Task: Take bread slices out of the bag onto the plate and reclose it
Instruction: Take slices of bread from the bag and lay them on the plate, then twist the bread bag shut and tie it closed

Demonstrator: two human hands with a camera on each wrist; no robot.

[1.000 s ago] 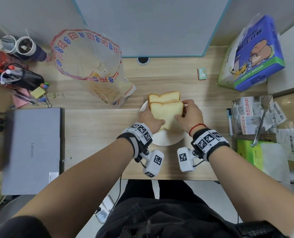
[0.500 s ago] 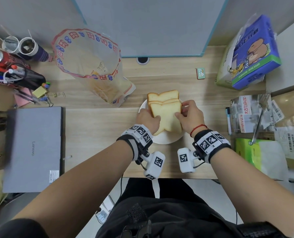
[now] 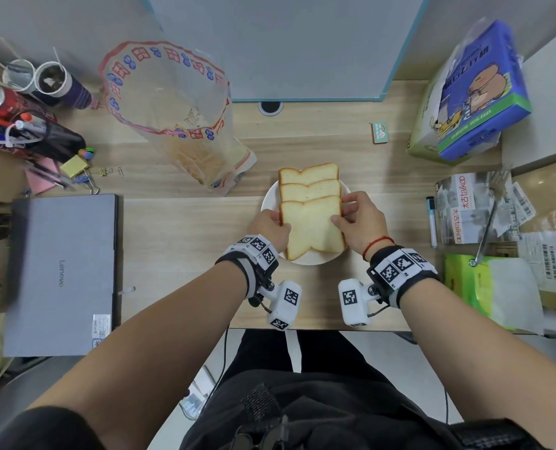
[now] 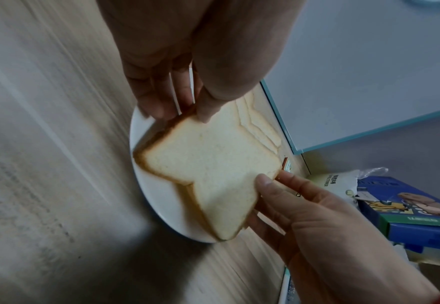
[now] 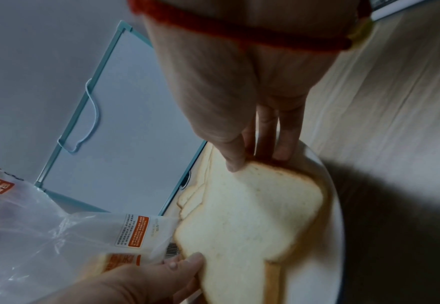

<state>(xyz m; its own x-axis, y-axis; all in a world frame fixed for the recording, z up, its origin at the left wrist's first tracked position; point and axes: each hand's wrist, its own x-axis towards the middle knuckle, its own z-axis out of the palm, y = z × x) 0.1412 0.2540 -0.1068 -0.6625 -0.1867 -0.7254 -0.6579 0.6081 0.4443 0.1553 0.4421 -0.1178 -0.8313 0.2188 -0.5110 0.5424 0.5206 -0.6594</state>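
Three bread slices overlap on a white plate [image 3: 305, 259] at the desk's middle. The nearest, top slice [image 3: 312, 227] [image 4: 208, 170] [image 5: 252, 211] is pinched at its left edge by my left hand [image 3: 270, 227] [image 4: 185, 111] and at its right edge by my right hand [image 3: 356, 219] [image 5: 252, 158], thumbs on top, fingers beneath. Two more slices [image 3: 309, 181] lie behind it. The clear bread bag [image 3: 172, 118] [image 5: 32, 236] stands open at the back left, bread still inside.
A closed grey laptop [image 3: 59, 274] lies at the left, with cups and pens [image 3: 26, 102] behind it. A blue tissue pack [image 3: 474, 95], boxes and a green packet [image 3: 484, 290] crowd the right. A grey panel [image 3: 283, 43] rises behind the desk.
Both hands have drawn the top slice toward me, so it now lies staggered in front of the other two and the middle slice shows.
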